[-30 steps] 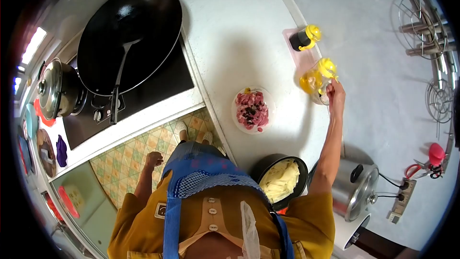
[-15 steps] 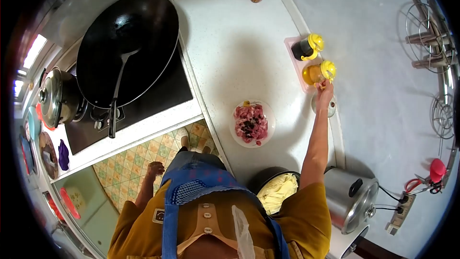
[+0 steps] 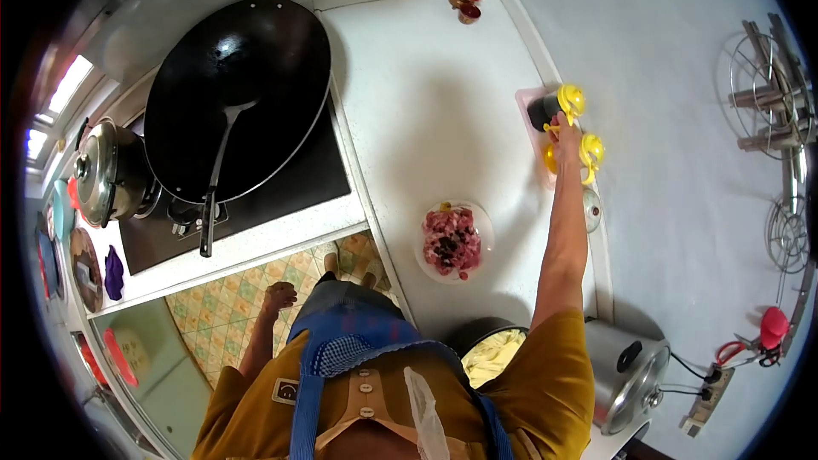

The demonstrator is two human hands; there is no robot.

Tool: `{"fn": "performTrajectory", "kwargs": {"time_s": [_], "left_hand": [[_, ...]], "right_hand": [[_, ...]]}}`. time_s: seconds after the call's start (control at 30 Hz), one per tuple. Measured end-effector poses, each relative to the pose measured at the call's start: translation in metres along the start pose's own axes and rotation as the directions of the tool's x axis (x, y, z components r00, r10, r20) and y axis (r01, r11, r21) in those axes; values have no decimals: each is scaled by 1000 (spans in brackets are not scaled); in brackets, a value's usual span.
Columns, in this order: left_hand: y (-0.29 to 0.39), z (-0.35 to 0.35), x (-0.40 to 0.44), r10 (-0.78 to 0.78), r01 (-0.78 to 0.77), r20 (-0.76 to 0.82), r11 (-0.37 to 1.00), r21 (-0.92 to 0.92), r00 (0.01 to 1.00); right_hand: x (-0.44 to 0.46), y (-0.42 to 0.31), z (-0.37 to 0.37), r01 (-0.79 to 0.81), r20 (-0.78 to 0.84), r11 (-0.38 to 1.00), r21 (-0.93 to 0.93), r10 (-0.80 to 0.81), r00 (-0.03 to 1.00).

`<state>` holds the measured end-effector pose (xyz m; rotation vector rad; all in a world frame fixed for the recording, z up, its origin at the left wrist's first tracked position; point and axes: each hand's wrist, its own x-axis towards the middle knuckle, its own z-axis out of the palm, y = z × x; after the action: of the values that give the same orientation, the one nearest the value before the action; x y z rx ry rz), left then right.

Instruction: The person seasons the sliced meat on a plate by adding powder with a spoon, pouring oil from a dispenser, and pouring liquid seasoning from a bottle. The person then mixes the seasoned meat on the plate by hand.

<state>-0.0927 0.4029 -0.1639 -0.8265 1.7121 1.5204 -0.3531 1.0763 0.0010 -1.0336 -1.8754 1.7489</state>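
Right hand [image 3: 561,129] has moved off the golden jar [image 3: 550,158] since half a second ago and is now farther along, at the dark jar [image 3: 540,114] with the yellow lid [image 3: 572,100]. Its fingers are up against the yellow handle side, but honestly can't tell if they're closed round it. Both jars are over on the right, by the wall, dark one on the pink tray [image 3: 526,102]. Left hand [image 3: 280,296] hangs low on the near left over the tiles, fingers loosely curled, can't tell how tight. Plate [image 3: 487,230] of raw meat [image 3: 452,243] sits mid-counter, wok [image 3: 277,60] far left.
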Motion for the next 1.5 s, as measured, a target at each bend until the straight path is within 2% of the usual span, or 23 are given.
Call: {"fn": "performTrajectory", "kwargs": {"time_s": [0.03,0.1,0.2,0.3,0.4,0.5,0.57,0.6,0.63,0.7,0.8,0.87,1.03,1.1,1.13,1.17,1.23,1.27,1.33,1.37,1.43,1.47,1.5], "left_hand": [[10,2,-7,46,-47,12,998,40,999],[25,10,-20,81,-81,-11,996,44,997],[54,23,-28,173,-185,85,971,151,981],[99,46,-32,310,-375,279,900,222,909],[147,78,-28,413,-509,405,846,162,815],[230,135,-49,595,-723,455,666,183,663],[284,175,-52,775,-934,523,258,248,354],[310,196,-63,820,-965,509,200,172,261],[326,219,-61,801,-947,508,296,125,317],[355,257,-74,920,-980,378,31,195,104],[374,282,-83,935,-968,354,-56,244,35],[376,281,-93,965,-911,258,-139,389,-36],[367,243,-99,968,-856,246,-167,489,-49],[365,218,-89,945,-907,301,-232,351,-126],[371,201,-89,914,-959,405,-114,258,0],[370,184,-79,881,-982,447,89,165,155],[356,165,-80,978,-826,208,-140,546,-28],[345,159,-77,979,-824,204,-136,550,-26],[327,150,-75,973,-858,212,-29,512,93],[322,148,-74,973,-856,211,-27,516,96],[315,151,-86,864,-890,226,413,194,450],[309,160,-85,924,-934,153,332,130,349],[310,172,-99,919,-932,167,339,131,357]], "right_hand": [[4,-1,6,-32,0,994,107,32,999],[9,3,12,-13,4,993,117,13,1000],[17,13,9,108,91,938,330,-146,985],[2,3,9,51,9,922,385,-60,998],[-19,-12,-4,60,81,894,443,-107,991],[-55,-43,-14,56,219,895,443,-168,961],[-100,-73,-10,24,312,911,411,-166,935],[-118,-84,-9,33,343,916,399,-183,921],[-136,-93,-8,36,344,916,399,-186,921],[-167,-106,-4,15,422,930,367,-181,888],[-206,-117,11,-13,485,934,356,-172,857],[-224,-117,18,-45,550,937,345,-164,819],[-257,-118,44,-85,660,936,341,-175,731],[-262,-117,49,-87,692,940,329,-177,700],[-262,-116,51,-73,711,948,308,-179,680],[-263,-115,53,-60,730,956,288,-179,660],[-269,-113,57,-66,728,955,289,-175,663],[-272,-111,58,-74,723,955,288,-166,671],[-280,-111,58,-62,715,957,282,-167,679],[-284,-110,58,-50,701,959,279,-167,693],[-291,-108,56,-44,697,958,282,-173,696],[-295,-108,53,-31,689,958,286,-183,702],[-298,-107,50,-40,681,958,286,-174,711]]}}
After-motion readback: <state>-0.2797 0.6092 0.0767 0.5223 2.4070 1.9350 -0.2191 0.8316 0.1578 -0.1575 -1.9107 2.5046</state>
